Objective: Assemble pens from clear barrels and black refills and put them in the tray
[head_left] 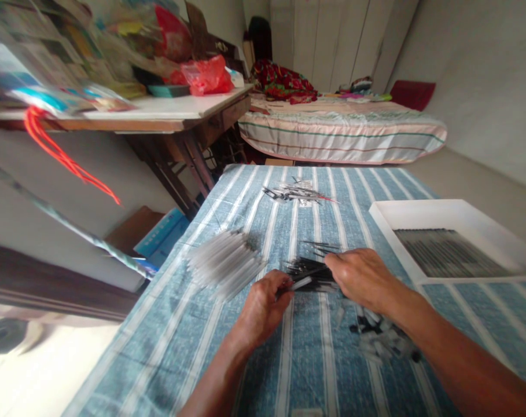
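My left hand (263,304) is closed around a slim pen barrel (302,284) with a pale, translucent end pointing right. My right hand (360,278) is closed in a pinch over the right side of a pile of thin black pen refills (308,269); what its fingers grip is hidden and blurred. Left of my left hand lies a row of translucent white pen barrels (225,263), side by side. Below my right wrist is a scatter of small white and black caps (379,336), partly covered by the forearm.
A white tray (390,217) with a row of grey pens (449,252) stands at the right. Farther back on the striped tablecloth (245,202) lies a loose heap of thin parts (295,192). A cluttered desk (158,119) is at the left, a bed (341,136) behind.
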